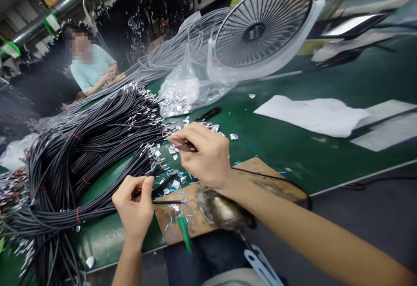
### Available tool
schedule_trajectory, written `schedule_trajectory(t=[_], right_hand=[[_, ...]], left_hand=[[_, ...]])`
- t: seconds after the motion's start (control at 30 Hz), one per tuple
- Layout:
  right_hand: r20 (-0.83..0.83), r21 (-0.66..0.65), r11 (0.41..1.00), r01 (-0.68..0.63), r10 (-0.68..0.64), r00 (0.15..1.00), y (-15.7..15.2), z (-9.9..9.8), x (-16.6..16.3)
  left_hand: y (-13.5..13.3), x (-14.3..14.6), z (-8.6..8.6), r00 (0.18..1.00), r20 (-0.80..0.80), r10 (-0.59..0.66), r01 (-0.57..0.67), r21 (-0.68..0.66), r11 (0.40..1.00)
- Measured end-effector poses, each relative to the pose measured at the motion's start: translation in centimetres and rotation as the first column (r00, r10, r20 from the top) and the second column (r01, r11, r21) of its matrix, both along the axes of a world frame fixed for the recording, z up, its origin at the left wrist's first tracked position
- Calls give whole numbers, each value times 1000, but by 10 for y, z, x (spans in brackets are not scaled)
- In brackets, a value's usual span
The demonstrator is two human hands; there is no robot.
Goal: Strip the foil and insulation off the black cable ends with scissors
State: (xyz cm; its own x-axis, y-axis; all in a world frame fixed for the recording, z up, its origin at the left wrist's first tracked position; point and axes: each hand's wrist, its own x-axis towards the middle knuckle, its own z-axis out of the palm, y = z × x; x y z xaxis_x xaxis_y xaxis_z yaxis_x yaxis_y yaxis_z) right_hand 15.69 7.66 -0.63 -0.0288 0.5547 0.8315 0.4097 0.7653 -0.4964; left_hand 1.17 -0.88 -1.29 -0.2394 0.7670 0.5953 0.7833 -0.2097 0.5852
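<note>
My left hand (pixel 135 205) is closed in a pinch on a thin black cable (pixel 163 186) whose stripped end with coloured wires points up and right. My right hand (pixel 205 153) is closed round a dark pen-like tool (pixel 182 145), its tip aimed left toward the cable ends. Both hands hover over a worn brown board (pixel 270 182) littered with blue wire snippets and small foil pieces. A large bundle of black cables (pixel 84 151) with silver foil ends lies just left of my hands on the green table (pixel 293 147).
A white desk fan (pixel 263 25) and a clear plastic bag of foil scraps (pixel 182 90) stand behind. Grey cables (pixel 169 56) run to the back. White cloth (pixel 309 114) lies right. A black pen (pixel 208 113) rests nearby. Another person in a light shirt (pixel 89 71) sits far left.
</note>
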Motion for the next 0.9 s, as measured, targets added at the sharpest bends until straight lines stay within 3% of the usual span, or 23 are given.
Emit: schedule_trajectory(t=[0.07,0.17,0.37,0.67,0.9], right_hand=[[-68,-95,981,-171,165,984,-1,2,-2],[-135,-159,906,-393,375,917,-5,4,-7],[-181,-229,880,-416,381,907,-11,8,-4],[-246,-230,845,-483,430,869,-8,6,-4],[-171,-208,767,-606,582,795,-8,6,-6]], left_hand=[[1,-2,0,998,-50,24,-20,77,997],[4,-4,0,981,-180,72,-32,213,977],[7,-4,-3,943,-295,156,-32,384,923],[4,-2,0,935,-320,150,-59,278,959],[-1,-7,-4,980,-196,-21,40,95,995]])
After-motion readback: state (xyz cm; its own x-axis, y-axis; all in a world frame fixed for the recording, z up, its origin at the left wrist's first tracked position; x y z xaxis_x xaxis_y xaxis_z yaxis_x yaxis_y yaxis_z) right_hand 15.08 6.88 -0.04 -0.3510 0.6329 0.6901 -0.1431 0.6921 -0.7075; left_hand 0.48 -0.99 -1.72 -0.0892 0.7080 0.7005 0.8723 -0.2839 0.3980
